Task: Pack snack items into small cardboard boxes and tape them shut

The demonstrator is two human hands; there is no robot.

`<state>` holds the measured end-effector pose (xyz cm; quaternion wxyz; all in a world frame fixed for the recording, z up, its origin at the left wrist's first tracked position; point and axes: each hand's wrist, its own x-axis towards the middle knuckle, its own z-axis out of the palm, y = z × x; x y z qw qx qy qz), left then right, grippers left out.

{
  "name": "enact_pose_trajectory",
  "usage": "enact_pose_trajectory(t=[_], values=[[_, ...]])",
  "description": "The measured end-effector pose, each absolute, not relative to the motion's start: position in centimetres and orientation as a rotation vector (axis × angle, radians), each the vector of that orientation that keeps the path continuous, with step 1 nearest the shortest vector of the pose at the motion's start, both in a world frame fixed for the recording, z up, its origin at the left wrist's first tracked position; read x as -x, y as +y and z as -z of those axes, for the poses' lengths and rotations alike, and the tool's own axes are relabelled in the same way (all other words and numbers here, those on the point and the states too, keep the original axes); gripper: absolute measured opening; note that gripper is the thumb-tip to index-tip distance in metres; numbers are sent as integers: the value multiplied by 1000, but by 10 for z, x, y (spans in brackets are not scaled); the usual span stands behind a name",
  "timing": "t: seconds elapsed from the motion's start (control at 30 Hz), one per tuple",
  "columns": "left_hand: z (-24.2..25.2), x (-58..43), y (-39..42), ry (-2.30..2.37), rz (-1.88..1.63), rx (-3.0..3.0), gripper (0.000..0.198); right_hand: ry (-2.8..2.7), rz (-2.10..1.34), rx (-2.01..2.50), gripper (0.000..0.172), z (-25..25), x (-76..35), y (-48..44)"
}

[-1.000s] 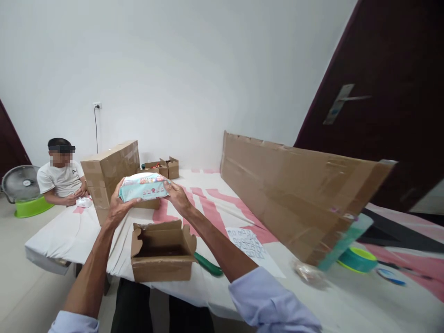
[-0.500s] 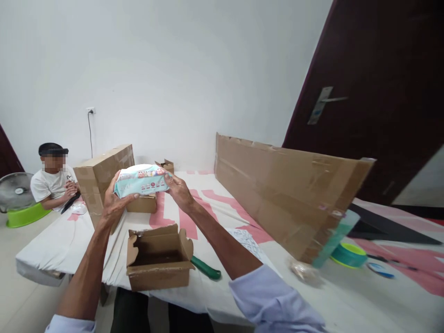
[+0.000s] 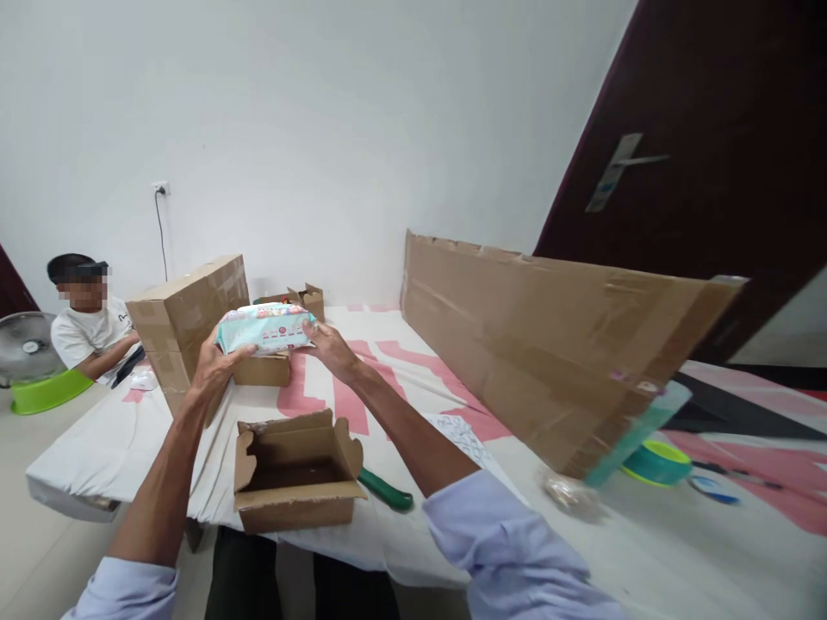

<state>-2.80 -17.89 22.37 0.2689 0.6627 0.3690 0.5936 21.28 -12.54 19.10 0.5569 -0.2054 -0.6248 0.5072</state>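
A pale turquoise and white pack of wipes (image 3: 266, 331) is held up over the table between my two hands. My left hand (image 3: 218, 360) grips its left end, thumb along the lower front. At the right end, my right hand (image 3: 327, 346) pinches the wrapper's corner. Below and nearer to me stands an open small cardboard box (image 3: 295, 515) with its flaps up; its visible inside is dark and bare. A green-handled tool (image 3: 388, 491) lies against the box's right side, its far end hidden. Behind the pack, another small cardboard box (image 3: 262, 371) is partly covered.
A tall carton (image 3: 184, 331) stands at the left, a long cardboard panel (image 3: 549, 344) at the right. Beyond the panel lie a teal tape roll (image 3: 657, 465) and a clear plastic bundle (image 3: 572, 493). A person (image 3: 94, 331) sits at far left beside a fan (image 3: 29, 346).
The pack stays in both hands and has tilted slightly, showing less of its top. My view has shifted a little. The seated person has lowered their hands and turned.
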Motion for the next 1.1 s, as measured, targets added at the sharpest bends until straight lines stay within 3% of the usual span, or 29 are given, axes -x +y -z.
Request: enact_pose_trajectory(t=[0.27, 0.47, 1.1], values=[[-165, 43, -153, 1076, -1274, -1550, 87, -1488, -1477, 645, 51, -116, -216, -91], [-116, 51, -140, 1154, -1170, -1401, 85, -1556, -1585, 804, 45, -82, -223, -80], [-9, 91, -103, 1300, -1080, -1483, 98, -1755, -1459, 847, 87, 25, -200, -48]])
